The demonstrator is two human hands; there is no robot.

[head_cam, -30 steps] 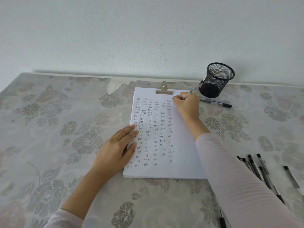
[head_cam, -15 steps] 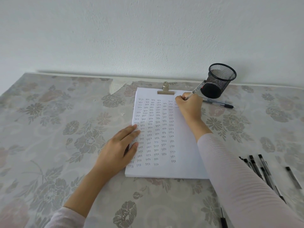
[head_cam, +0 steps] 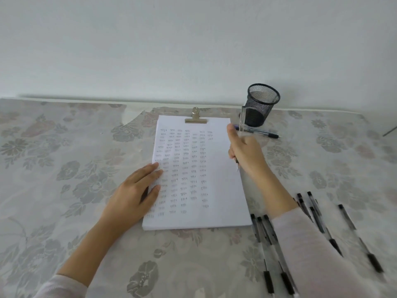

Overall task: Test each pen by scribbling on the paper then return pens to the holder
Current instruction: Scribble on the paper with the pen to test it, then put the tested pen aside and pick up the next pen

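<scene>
A white paper pad (head_cam: 217, 186) under a brass clip (head_cam: 196, 120) lies mid-table, covered in columns of small pen marks. My left hand (head_cam: 135, 193) lies flat on the pad's left edge. My right hand (head_cam: 247, 152) is lifted above the pad's right edge and grips a clear pen (head_cam: 242, 123) nearly upright, its tip pointing down and off the sheet. The black mesh holder (head_cam: 261, 105) stands behind the pad's top right corner. One pen (head_cam: 261, 132) lies on the table in front of the holder.
Several black-capped pens (head_cam: 318, 218) lie scattered on the floral tablecloth (head_cam: 64, 179) at the lower right, partly under my right sleeve. A white wall runs along the back edge of the table.
My right hand has lifted the pen off the top of the sheet and drawn back toward me along the pad's right edge, turning the pen upright. The left hand has stayed put.
</scene>
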